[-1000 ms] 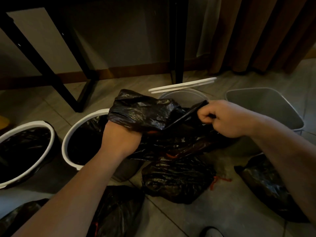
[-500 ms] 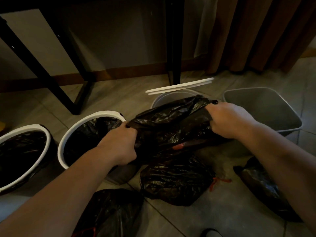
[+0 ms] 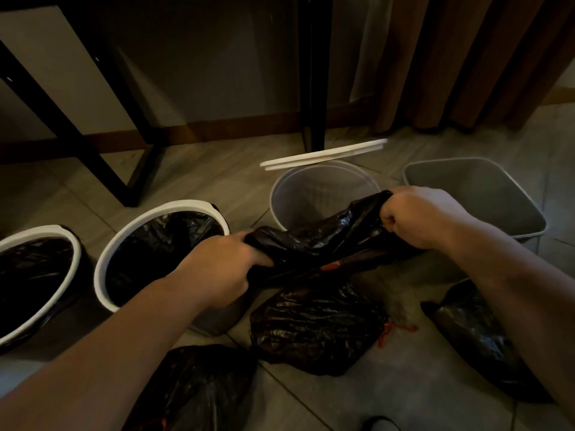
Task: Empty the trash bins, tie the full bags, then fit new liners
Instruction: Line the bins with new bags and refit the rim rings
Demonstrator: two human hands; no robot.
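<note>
Black plastic, a liner (image 3: 317, 247), is stretched between both hands over the near rim of the round bin (image 3: 311, 197). The left hand (image 3: 224, 269) grips one bunched end with its fingers curled into the film. The right hand (image 3: 426, 216) is fisted round the other end, which sticks up past its knuckles. The fingertips of both hands are buried in the folds. The liner hides the round bin's near wall, and the left forearm covers part of the rimmed bin (image 3: 186, 204). An orange-red streak shows under the liner's lower fold, and I cannot tell what it is.

The far-left bin (image 3: 40, 231) is cut off by the frame edge. Both white-rimmed bins hold black liners. The near bag (image 3: 199, 387) runs out of the bottom of the view, and the right bag (image 3: 479, 346) lies partly behind the right forearm. The middle bag (image 3: 314, 331) lies whole, with a red drawstring (image 3: 392, 329) trailing at its side. A dark shape (image 3: 378, 424) at the bottom edge is too cropped to name.

Everything sits on a floor (image 3: 404, 399) of grey tiles in dim light. The square bin (image 3: 473, 194) stands bare just beside the round bin, and a white ring (image 3: 323, 154) lies behind that bin. A black leg (image 3: 312, 73) stands behind the ring. A brown curtain (image 3: 466, 57) hangs at the right, and wooden skirting (image 3: 217, 132) runs along the wall.
</note>
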